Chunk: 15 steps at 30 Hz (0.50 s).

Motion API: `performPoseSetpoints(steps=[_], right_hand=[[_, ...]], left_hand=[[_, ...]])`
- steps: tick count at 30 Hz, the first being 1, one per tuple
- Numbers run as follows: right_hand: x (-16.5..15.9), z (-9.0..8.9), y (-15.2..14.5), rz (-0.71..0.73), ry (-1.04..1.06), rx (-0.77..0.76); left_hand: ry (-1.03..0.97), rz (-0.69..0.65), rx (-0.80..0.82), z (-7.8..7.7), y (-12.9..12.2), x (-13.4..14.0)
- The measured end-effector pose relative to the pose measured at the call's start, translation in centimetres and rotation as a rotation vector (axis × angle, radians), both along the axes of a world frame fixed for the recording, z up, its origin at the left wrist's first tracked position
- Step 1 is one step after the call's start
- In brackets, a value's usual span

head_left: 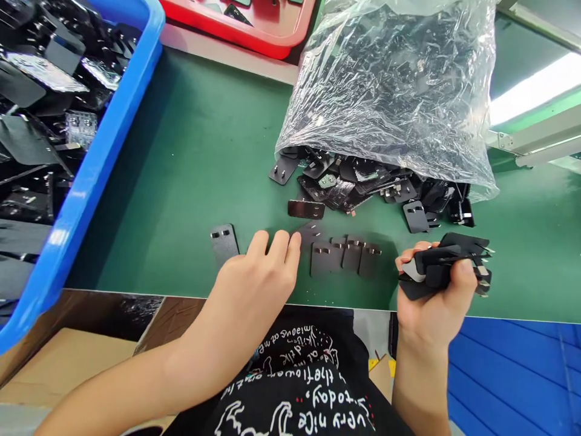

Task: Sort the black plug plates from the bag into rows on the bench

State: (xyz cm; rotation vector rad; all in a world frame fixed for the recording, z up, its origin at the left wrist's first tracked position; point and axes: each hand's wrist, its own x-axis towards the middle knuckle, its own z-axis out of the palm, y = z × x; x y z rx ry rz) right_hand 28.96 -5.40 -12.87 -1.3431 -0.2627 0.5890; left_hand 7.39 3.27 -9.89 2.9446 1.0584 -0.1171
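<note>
My left hand (258,266) is palm down low over the green table, its visible fingers bent and slightly apart; the thumb is hidden. By its index fingertip is a blurred black plug plate with metal prongs (309,229); contact is unclear. Another plug plate (224,241) lies at its left, partly covered by the hand. To its right, several plug plates (324,257) lie in an overlapping row, prongs toward the far side. My right hand (433,297) is closed around a stack of black plug plates (440,266), held above the table with prongs pointing right.
A clear plastic bag (394,85) spills a pile of plug plates (349,178) onto the green table (204,151). At left stands a blue bin (115,127) full of black parts. A red tray (272,45) sits at the back. A metal frame (535,136) is at right.
</note>
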Motion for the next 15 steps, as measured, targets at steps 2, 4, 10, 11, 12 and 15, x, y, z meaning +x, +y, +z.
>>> performPoseSetpoints(steps=[2,4,10,11,12,15], right_hand=[[0.0,-0.1,-0.2,0.005,0.014,-0.003],[-0.1,-0.1,-0.3,0.015,0.022,-0.009],[-0.5,-0.4,-0.8,0.039,0.036,-0.023],[-0.4,-0.4,-1.0,0.044,0.033,-0.022],[-0.4,-0.3,-1.1,0.048,0.023,-0.023],[0.0,0.8,-0.8,0.112,-0.008,-0.055]], left_hand=[[-0.019,0.026,-0.03,0.0,-0.7,-0.2],[-0.002,0.024,-0.048,0.2,-1.2,-0.2],[-0.19,0.038,-0.091,0.6,-1.1,-1.1],[-0.345,0.1,-0.19,0.8,-1.1,-1.5],[-0.535,0.184,-0.34,1.0,-1.0,-2.1],[-1.199,0.613,-0.99,1.7,-0.9,-3.0]])
